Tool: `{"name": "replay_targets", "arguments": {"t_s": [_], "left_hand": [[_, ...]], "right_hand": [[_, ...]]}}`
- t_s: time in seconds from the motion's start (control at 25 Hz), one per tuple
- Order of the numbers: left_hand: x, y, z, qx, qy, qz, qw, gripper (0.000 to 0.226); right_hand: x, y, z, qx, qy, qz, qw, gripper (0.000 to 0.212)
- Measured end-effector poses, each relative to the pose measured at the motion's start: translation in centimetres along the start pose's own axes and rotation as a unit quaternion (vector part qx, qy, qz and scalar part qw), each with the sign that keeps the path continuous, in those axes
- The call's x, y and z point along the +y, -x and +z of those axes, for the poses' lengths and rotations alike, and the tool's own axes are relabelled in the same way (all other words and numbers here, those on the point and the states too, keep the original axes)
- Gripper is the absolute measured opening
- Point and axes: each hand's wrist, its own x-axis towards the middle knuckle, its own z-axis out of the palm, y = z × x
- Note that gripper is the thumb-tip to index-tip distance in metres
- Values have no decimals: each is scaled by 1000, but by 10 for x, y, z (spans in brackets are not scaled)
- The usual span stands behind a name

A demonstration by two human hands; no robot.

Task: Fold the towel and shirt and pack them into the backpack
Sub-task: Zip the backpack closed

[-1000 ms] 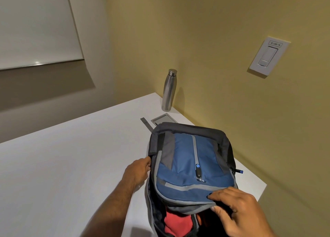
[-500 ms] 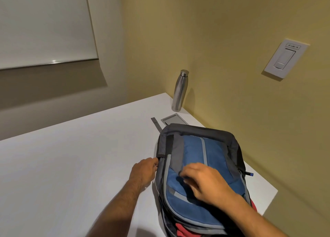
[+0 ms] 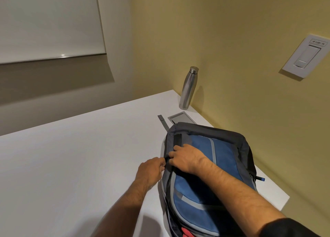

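Note:
A blue and grey backpack (image 3: 210,179) lies flat on the white table (image 3: 71,165) near its right edge. A bit of red cloth (image 3: 186,232) shows in its open mouth at the bottom of the view; the rest of the contents are hidden. My left hand (image 3: 150,170) pinches the backpack's left side by the zipper line. My right hand (image 3: 187,156) reaches across the front panel and its fingers curl onto the same left edge, right beside the left hand. No towel or shirt lies loose on the table.
A steel water bottle (image 3: 188,88) stands at the table's far corner against the yellow wall. A grey strap (image 3: 163,121) and a flush metal cable hatch (image 3: 180,119) lie just beyond the backpack. A wall switch (image 3: 306,58) is at the upper right.
My right hand has moved from the backpack's mouth across the front panel to the left edge, meeting the left hand. The left hand has stayed on the left side.

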Motion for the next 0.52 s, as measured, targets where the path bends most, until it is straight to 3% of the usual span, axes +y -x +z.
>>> {"name": "replay_targets", "arguments": {"t_s": [0.52], "left_hand": [[-3, 21, -2, 15, 20, 9, 1000, 10]], "right_hand": [[7, 6, 4, 30, -41, 43, 998, 28]]}}
